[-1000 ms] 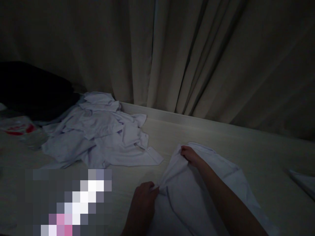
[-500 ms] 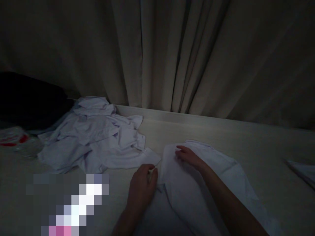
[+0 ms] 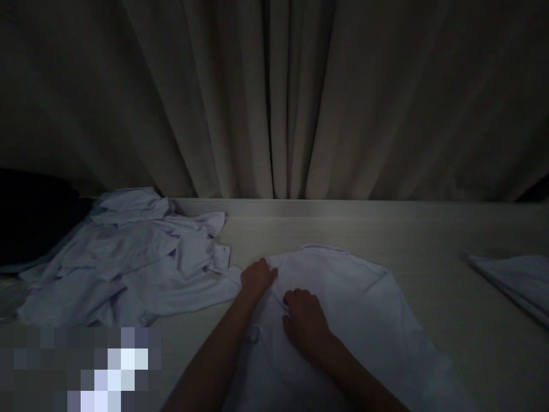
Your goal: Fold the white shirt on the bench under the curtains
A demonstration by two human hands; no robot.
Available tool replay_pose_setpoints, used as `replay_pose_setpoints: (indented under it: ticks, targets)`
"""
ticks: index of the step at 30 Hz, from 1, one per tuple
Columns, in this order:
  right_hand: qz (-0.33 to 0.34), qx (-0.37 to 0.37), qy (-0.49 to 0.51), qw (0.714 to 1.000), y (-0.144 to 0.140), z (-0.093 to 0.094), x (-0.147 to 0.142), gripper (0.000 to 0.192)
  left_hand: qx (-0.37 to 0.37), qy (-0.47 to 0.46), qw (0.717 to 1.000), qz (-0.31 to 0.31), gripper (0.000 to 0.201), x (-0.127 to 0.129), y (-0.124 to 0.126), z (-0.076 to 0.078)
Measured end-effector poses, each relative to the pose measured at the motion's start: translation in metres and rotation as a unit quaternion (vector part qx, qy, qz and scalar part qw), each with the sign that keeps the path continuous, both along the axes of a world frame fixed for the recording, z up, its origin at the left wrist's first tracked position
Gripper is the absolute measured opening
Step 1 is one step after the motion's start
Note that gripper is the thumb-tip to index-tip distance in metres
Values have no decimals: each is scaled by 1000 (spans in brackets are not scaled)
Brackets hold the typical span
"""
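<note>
A white shirt (image 3: 355, 303) lies spread on the pale floor in front of me, its collar edge at the far side. My left hand (image 3: 258, 276) is closed on the cloth at the shirt's upper left shoulder. Lower and to the right, my right hand (image 3: 306, 321) has its fingers curled into the fabric, pinching it. A crease runs through the cloth between the two hands. The shirt's lower left part is partly hidden by my forearms, and the light is dim.
A heap of crumpled white clothes (image 3: 137, 257) lies to the left, close by my left hand. Behind it is a dark pile (image 3: 38, 220). Another white folded cloth (image 3: 521, 280) is at the far right. Beige curtains (image 3: 278, 103) hang along the back; a pixelated patch covers the lower left.
My left hand has moved forward to the shirt's shoulder and gripped it. The right hand has come back toward me and closed on the cloth. The view has turned slightly right.
</note>
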State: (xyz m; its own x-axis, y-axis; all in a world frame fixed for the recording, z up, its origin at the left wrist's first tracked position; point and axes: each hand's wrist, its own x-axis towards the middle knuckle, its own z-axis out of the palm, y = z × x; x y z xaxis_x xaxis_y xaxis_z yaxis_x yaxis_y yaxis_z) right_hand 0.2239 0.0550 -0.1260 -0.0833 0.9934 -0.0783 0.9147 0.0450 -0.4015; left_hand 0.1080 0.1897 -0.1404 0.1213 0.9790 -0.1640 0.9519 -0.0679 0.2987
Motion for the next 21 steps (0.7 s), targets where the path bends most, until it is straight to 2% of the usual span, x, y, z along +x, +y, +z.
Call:
replay_pose_setpoints:
  ticks: [3,7,10,13,16,18,21]
  targets:
    - [55,-27,70,996,-17,5,-10,44,-30,-20,999,-29,30,-13,12,4]
    - [77,-30,107,991,-19,6,-4,49,-70,-45,995,-47,26,-31,30,11]
    - [72,8,128,989,5,4,9,42,-104,-69,991,-44,26,-39,40,9]
    - [79,76,139,984,45,-2,18,38,-127,-88,987,-34,26,-40,46,2]
    - [126,109,78,983,80,-16,20,36,-133,-91,987,-27,27,-39,51,-4]
    - [154,114,31,981,92,-29,18,34,-126,-82,988,-23,30,-37,54,-6]
    - [153,132,-1,979,92,-49,15,41,-96,-55,993,-29,31,-35,55,-4]
